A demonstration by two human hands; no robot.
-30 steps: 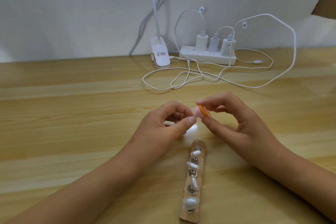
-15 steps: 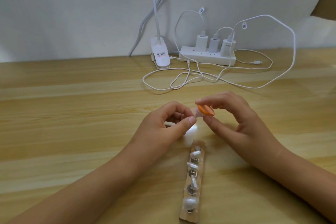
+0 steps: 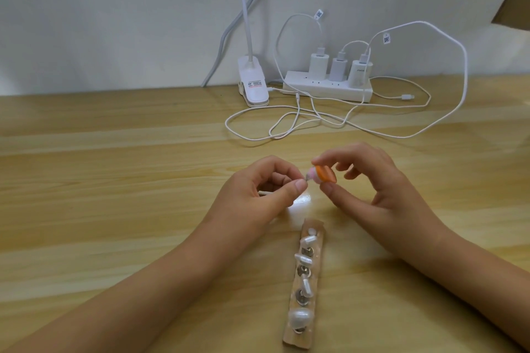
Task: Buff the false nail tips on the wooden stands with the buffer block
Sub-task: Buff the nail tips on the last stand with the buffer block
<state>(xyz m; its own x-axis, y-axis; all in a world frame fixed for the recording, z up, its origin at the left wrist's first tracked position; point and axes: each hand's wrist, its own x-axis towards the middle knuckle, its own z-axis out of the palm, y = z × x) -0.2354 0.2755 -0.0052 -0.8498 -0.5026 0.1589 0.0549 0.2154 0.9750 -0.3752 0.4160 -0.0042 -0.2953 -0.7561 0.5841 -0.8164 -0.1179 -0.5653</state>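
Fingers, right hand [image 3: 381,192]: thumb and forefinger [image 3: 321,161] pinch the buffer block [image 3: 325,174] from below and above; the other fingers are loosely curled and spread apart behind it
Fingers, left hand [image 3: 258,189]: thumb [image 3: 296,188] and forefinger pressed together, pinching a small pale piece [image 3: 308,179] at their tips; remaining fingers curled in towards the palm
Buffer block: small, orange face towards the camera, pink end towards the left hand; held above the table [image 3: 114,180] between the two hands, pink end touching the small pale piece
Small pale piece: too small to tell its shape; a thin white stick [image 3: 265,193] shows under the left palm, in line with it
Wooden stand [image 3: 295,339]: narrow strip lying flat on the table, nearer the camera than the hands, between the two forearms, running lengthwise away from the camera
Nail tips [image 3: 300,321]: several pale tips in a row along the strip, the largest nearest the camera, smaller ones beyond; round metal discs [image 3: 301,299] between them
Table: light wood-grain top
Power strip [image 3: 327,89]: white, at the far edge against the wall [image 3: 114,23], three white chargers [image 3: 318,61] plugged in
Cables [image 3: 286,130]: white, looped loose on the table in front of the power strip
Lamp clip [image 3: 253,90]: white, just left of the power strip, a white neck rising out of view
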